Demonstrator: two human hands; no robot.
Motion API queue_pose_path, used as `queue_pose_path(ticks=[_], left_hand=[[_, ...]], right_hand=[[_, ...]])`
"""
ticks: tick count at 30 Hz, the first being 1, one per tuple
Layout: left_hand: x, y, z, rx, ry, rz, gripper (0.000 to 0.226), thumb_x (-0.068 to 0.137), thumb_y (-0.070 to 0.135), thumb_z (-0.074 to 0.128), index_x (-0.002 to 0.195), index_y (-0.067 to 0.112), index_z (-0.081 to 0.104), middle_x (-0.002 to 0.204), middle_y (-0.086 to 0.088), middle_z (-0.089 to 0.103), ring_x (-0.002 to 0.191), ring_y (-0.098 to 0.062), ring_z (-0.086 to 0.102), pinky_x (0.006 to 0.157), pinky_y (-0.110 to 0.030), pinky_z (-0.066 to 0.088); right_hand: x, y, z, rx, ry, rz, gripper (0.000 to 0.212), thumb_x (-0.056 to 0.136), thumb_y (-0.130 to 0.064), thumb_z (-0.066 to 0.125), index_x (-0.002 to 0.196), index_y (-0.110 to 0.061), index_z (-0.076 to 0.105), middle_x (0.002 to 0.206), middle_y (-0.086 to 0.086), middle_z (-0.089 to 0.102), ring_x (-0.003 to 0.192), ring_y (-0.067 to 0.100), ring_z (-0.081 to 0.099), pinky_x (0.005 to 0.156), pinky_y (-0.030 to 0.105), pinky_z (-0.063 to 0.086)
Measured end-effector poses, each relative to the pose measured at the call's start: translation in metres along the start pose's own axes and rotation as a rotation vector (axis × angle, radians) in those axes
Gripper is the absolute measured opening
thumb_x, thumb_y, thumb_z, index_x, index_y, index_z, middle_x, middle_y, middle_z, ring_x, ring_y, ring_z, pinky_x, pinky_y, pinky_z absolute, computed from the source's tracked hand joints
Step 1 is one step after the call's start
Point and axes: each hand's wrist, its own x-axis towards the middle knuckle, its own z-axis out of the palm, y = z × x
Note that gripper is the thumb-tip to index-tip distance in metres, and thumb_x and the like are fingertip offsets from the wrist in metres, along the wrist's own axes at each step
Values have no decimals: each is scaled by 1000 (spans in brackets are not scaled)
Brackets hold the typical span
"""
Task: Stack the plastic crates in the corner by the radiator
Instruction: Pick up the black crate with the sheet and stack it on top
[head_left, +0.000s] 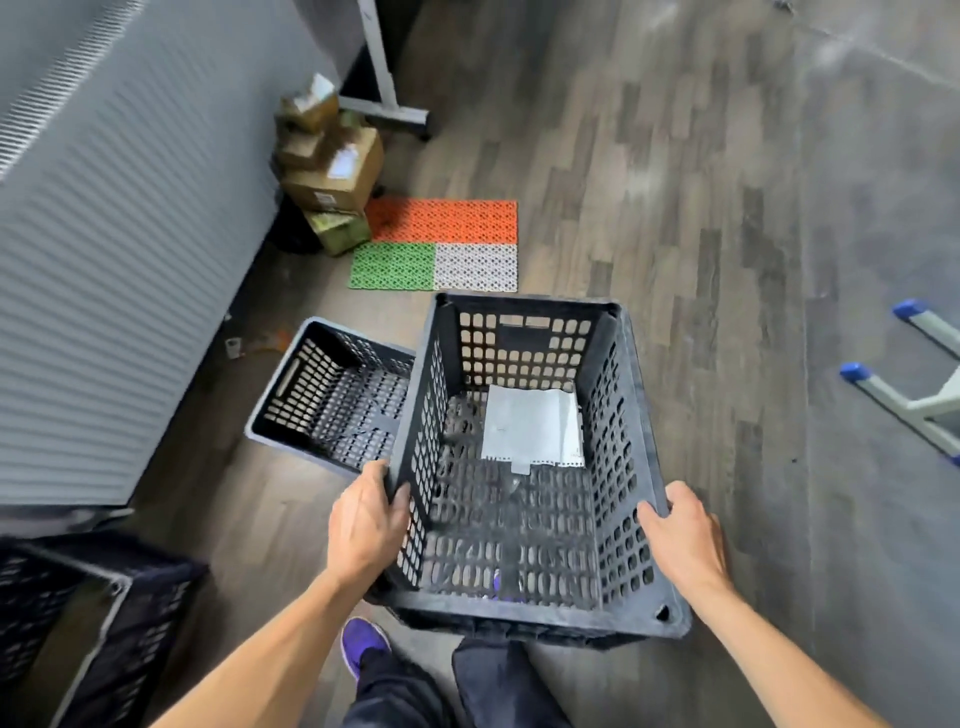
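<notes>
At the far left a ribbed grey radiator (104, 249) runs along the wall, and a blurred crate (93, 623) sits below it in the bottom left corner, partly out of view. Further back, a pile of cardboard boxes (332, 166) stands at the radiator's far end, just beside a floor mat (441, 244) of orange, green and white tiles. A black floor crate (322, 400) stands open side up on the wooden floor (675, 208) near the radiator. Its right part is hidden behind the carried crate (519, 519), which 2 hands hold up in front of the person's legs. The left hand (366, 525) has its grip curled round the left rim. A white sheet (532, 428) lies on the carried crate's bottom. The right hand (685, 535) has its grip clamped on the right rim, thumb inside. A purple shoe (363, 644) shows beneath. At the far right stand 2 blue-capped metal legs (906, 312).
</notes>
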Motion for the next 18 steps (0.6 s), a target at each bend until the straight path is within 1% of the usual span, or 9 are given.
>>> queue_pose_path(ticks=[4,9,11,15,18], left_hand=[[-17,-23,-36,-25,41,-82,25,89,28,62,86,14,41,79,-13,64,77,-39,60,63,-40,40],[-50,-65,-90,-62,152,-196,21,91,32,58,88,17,43,86,-10,67,81,-36,62,66,-41,46],[-65,-87,-110,-82,196,-244,21,91,33,58,87,17,44,84,-8,66,79,-35,61,65,-39,45],[-101,-141,-152,-134,273,-374,21,90,37,55,84,19,47,77,-1,63,74,-30,61,67,-42,50],[-130,-180,-176,-170,345,-447,20,90,38,55,85,20,48,74,1,63,70,-27,61,66,-42,52]], right_hand=[[-23,-38,-2,-49,-3,-87,37,92,-22,57,70,-15,28,59,2,38,51,20,32,49,33,25],[-60,-95,15,-113,-11,-213,34,90,-28,57,70,-16,32,61,3,46,52,21,38,49,32,30],[-77,-118,25,-118,-14,-268,32,89,-30,57,71,-16,34,62,4,50,53,22,41,50,32,33],[-122,-168,52,-171,-56,-397,28,89,-32,56,75,-16,37,68,5,55,59,24,45,51,31,34],[-153,-207,77,-210,-94,-493,24,88,-31,57,80,-12,44,72,5,59,68,29,53,57,35,40]])
